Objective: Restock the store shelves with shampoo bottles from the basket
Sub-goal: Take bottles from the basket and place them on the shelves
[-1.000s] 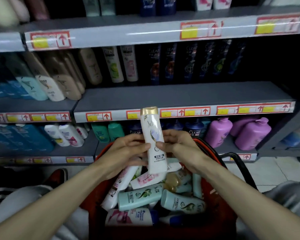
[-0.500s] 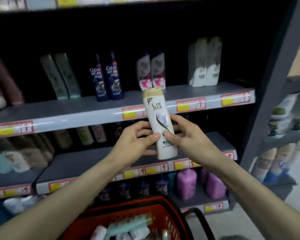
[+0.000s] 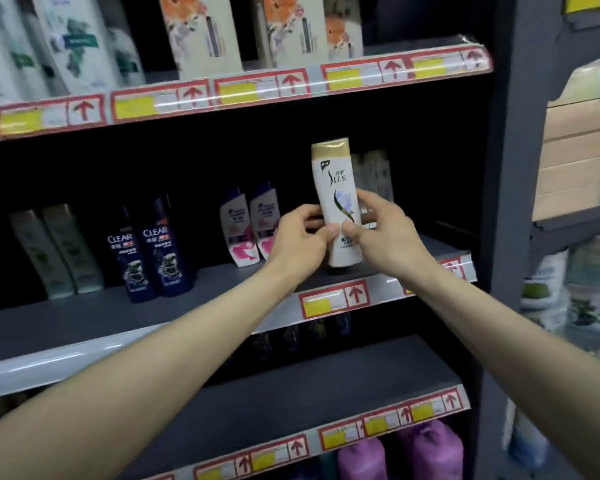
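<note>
- A dim store aisle with grey metal shelving; red-and-yellow price tags with arrows run along each shelf edge, and the middle shelf (image 3: 222, 296) has bare grey space at its front
- Far left on that shelf stand two pale green bottles (image 3: 56, 251), then two dark blue CLEAR bottles (image 3: 153, 251), then two white-and-pink bottles (image 3: 246, 230), all upright
- The left hand (image 3: 298, 240) grips the lower left side of the shampoo bottle (image 3: 336, 202), thumb on its front, fingers curled behind
- This white, gold-capped bottle is upright over the right part of the middle shelf; whether its base touches the shelf cannot be told
- The right hand (image 3: 385, 230) grasps its right side, thumb in front
- Pale bottles (image 3: 378, 174) stand just behind
- Purple bottles (image 3: 433, 448) sit lowest, right
</note>
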`<action>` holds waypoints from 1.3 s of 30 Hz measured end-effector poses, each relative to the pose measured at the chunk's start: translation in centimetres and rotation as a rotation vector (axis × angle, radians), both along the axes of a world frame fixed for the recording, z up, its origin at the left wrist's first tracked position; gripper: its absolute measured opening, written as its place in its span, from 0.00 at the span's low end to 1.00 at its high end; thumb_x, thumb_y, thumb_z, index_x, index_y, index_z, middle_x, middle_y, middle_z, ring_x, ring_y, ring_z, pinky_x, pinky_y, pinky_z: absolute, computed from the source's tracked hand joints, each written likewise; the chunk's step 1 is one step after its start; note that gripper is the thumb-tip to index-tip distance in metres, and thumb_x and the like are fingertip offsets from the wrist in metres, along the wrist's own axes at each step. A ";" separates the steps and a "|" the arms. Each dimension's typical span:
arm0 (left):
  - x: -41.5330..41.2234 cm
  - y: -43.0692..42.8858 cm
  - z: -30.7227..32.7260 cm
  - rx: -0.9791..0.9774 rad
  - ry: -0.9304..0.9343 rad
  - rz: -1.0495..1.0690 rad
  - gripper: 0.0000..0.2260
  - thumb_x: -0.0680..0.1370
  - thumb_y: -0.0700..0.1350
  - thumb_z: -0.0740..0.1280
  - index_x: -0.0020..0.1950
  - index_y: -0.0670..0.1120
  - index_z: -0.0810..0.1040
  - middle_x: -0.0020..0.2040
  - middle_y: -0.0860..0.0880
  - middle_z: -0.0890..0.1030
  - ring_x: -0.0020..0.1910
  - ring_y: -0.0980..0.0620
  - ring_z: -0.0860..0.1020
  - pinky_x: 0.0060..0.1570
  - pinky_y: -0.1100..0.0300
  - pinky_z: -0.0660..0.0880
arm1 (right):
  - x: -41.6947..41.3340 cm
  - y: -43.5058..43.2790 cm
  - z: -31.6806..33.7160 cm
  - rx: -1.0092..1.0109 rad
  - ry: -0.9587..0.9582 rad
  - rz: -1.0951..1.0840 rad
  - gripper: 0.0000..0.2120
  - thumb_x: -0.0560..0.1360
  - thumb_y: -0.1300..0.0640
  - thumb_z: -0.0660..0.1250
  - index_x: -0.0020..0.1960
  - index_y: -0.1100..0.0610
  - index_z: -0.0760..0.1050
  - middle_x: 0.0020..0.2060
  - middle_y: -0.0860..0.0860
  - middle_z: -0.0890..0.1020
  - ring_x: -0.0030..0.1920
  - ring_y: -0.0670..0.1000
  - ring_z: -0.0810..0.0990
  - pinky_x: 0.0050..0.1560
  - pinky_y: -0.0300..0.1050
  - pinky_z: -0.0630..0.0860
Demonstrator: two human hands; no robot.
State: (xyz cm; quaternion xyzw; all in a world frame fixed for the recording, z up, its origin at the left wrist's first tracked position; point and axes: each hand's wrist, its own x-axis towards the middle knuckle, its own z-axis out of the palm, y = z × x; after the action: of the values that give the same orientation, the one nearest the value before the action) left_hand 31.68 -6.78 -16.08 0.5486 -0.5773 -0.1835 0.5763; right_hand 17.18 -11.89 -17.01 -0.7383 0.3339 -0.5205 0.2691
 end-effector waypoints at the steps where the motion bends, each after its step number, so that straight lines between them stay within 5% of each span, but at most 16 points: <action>1: -0.1 -1.4 -0.1 0.002 -0.014 0.010 0.09 0.80 0.40 0.71 0.58 0.51 0.79 0.54 0.49 0.85 0.54 0.48 0.85 0.56 0.43 0.83 | 0.1 -1.1 0.0 -0.001 0.011 -0.039 0.24 0.80 0.57 0.69 0.74 0.44 0.72 0.52 0.41 0.81 0.46 0.37 0.80 0.43 0.27 0.74; 7: -0.6 -7.3 -1.5 0.077 -0.134 0.088 0.11 0.80 0.44 0.71 0.62 0.47 0.78 0.54 0.48 0.84 0.54 0.46 0.84 0.56 0.43 0.82 | 0.2 -5.9 -0.7 0.105 0.154 -0.189 0.22 0.78 0.52 0.70 0.71 0.45 0.73 0.59 0.54 0.83 0.59 0.58 0.81 0.62 0.57 0.79; 13: -1.2 -8.4 -2.1 0.127 -0.257 0.137 0.17 0.81 0.45 0.70 0.69 0.46 0.76 0.56 0.47 0.84 0.57 0.47 0.82 0.60 0.55 0.77 | 0.5 -7.4 -2.4 0.081 0.384 -0.450 0.27 0.74 0.37 0.72 0.67 0.50 0.75 0.59 0.57 0.81 0.59 0.62 0.79 0.50 0.53 0.74; 20: -0.4 -8.6 -2.7 0.311 -0.219 0.179 0.11 0.81 0.48 0.70 0.60 0.46 0.86 0.60 0.47 0.84 0.61 0.48 0.80 0.58 0.60 0.74 | 1.3 -7.1 -2.7 0.075 0.442 -0.608 0.25 0.75 0.40 0.72 0.65 0.53 0.75 0.59 0.57 0.80 0.60 0.62 0.80 0.48 0.52 0.66; 25: -0.5 -9.2 -2.7 0.365 -0.197 0.150 0.13 0.82 0.48 0.69 0.64 0.46 0.85 0.64 0.47 0.83 0.64 0.48 0.79 0.68 0.55 0.74 | 1.6 -7.0 -2.6 0.073 0.472 -0.646 0.23 0.76 0.41 0.71 0.66 0.53 0.76 0.59 0.57 0.81 0.60 0.61 0.80 0.48 0.51 0.66; 34: -0.1 -8.2 -2.1 0.394 -0.162 0.085 0.11 0.80 0.47 0.71 0.61 0.45 0.85 0.60 0.45 0.84 0.61 0.46 0.81 0.67 0.51 0.76 | 1.2 -6.1 -2.7 0.106 0.413 -0.602 0.22 0.77 0.41 0.70 0.65 0.54 0.76 0.59 0.57 0.81 0.60 0.62 0.79 0.50 0.52 0.68; 39: 1.1 -3.7 -0.7 0.237 -0.128 0.083 0.09 0.80 0.42 0.68 0.58 0.47 0.86 0.57 0.47 0.85 0.59 0.46 0.82 0.65 0.49 0.78 | -0.1 -1.8 -2.5 -0.031 0.231 -0.547 0.14 0.81 0.47 0.66 0.62 0.52 0.79 0.53 0.51 0.86 0.55 0.59 0.82 0.50 0.50 0.75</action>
State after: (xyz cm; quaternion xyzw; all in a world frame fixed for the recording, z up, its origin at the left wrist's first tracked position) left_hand 32.74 -10.51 -16.76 0.6467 -0.5641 -0.1909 0.4766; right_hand 17.06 -13.68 -19.56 -0.6795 0.5407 -0.4913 0.0676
